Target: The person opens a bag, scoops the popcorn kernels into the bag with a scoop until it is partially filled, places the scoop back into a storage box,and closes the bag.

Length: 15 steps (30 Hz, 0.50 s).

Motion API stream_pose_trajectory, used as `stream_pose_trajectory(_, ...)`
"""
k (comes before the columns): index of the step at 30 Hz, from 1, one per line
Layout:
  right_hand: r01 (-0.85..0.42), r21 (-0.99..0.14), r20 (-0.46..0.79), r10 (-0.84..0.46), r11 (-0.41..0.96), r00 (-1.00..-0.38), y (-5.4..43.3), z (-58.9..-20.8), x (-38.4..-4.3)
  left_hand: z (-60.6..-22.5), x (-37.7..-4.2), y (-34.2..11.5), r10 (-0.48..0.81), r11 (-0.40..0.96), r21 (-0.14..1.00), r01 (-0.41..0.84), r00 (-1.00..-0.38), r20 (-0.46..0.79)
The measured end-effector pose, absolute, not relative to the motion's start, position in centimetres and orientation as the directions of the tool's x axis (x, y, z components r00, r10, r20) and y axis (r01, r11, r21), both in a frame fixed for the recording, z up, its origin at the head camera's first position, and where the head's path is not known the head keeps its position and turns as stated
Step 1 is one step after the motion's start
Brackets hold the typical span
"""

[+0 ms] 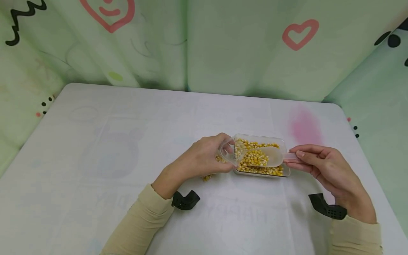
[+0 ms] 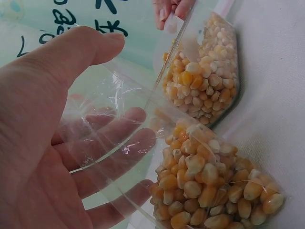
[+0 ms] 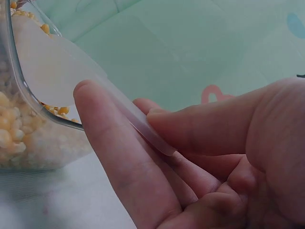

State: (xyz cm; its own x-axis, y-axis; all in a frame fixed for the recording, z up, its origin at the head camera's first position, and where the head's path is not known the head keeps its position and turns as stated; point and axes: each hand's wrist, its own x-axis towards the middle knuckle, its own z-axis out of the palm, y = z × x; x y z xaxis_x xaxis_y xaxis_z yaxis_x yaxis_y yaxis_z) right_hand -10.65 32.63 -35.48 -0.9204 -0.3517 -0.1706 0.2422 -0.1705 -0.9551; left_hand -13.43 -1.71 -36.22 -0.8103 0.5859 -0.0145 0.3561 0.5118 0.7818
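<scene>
My left hand (image 1: pixel 205 153) holds a clear plastic bag (image 2: pixel 205 176) by its mouth, thumb on one side and fingers on the other. Corn kernels fill the bag's lower part, resting on the table. To its right stands a clear rectangular container (image 1: pixel 288 172) with many yellow corn kernels (image 1: pixel 264 170) inside. Between thumb and fingers, my right hand (image 1: pixel 328 170) pinches the handle of a translucent scoop (image 1: pixel 274 156). Kernels lie in the scoop, which is over the container with its tip pointing left at the bag's mouth.
A white cloth covers the table (image 1: pixel 95 198), with a pink patch (image 1: pixel 304 125) behind the right hand. Green printed curtains (image 1: pixel 229 53) hang along the back and sides. A black band piece (image 1: pixel 186 200) sits at the left wrist, another (image 1: pixel 327 207) at the right.
</scene>
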Motion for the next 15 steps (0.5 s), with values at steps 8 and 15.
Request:
stream_pose_trajectory(8,0.234,-0.95,-0.155,-0.339,-0.205,-0.928,32.65,-35.43,-10.68,-36.24,-13.42,-1.7,0.588,0.507,0.783,0.361,-0.809,-0.008)
stream_pose_trajectory(15,0.235,-0.935,-0.13,-0.361,-0.266,-0.924,32.93,-35.55,-10.77,-36.35,-13.49,-1.69,0.592,0.502,0.785,0.362,-0.806,-0.006)
